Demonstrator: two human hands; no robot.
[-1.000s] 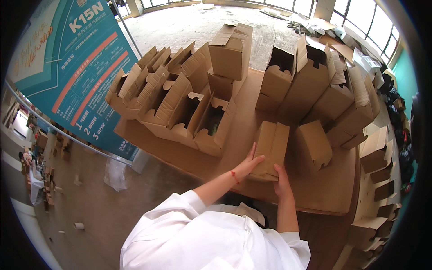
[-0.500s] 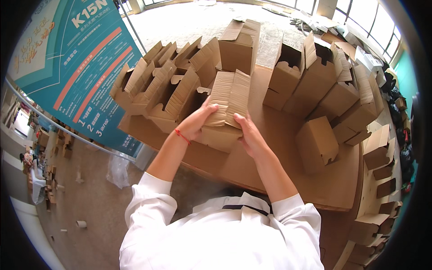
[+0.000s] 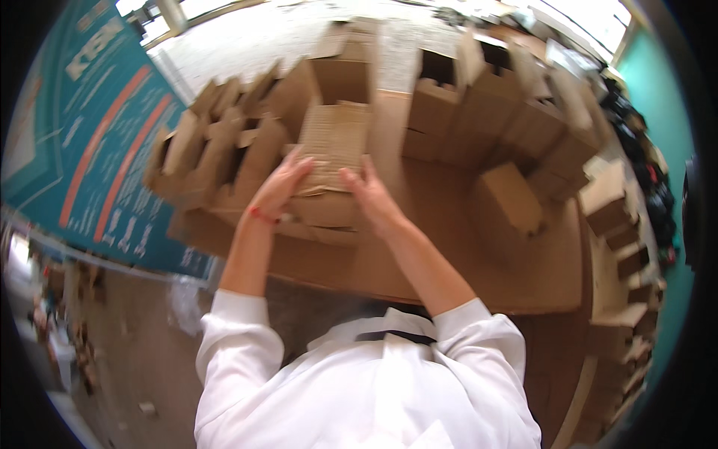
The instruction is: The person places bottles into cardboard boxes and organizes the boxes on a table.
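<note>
Beside open-topped cartons (image 3: 218,159) at left, apparently settling a flap-topped cardboard box (image 3: 334,146), pinched by the left hand (image 3: 284,185) at one side and the right hand (image 3: 372,199) at the other, at the cluster's near right end. Next, probably best to square up and release evenly.

Teal banner (image 3: 93,153) blurred, white shirt (image 3: 374,404) cut off below, handled box's (image 3: 330,146) underside hidden

Shirt (image 3: 366,408) was white, loose, sleeves (image 3: 238,329) ending near elbows; dark band (image 3: 396,336) crossed its front. Left hand (image 3: 286,183) was bare, red bracelet (image 3: 262,216) at wrist; right hand (image 3: 369,197) bare.
</note>
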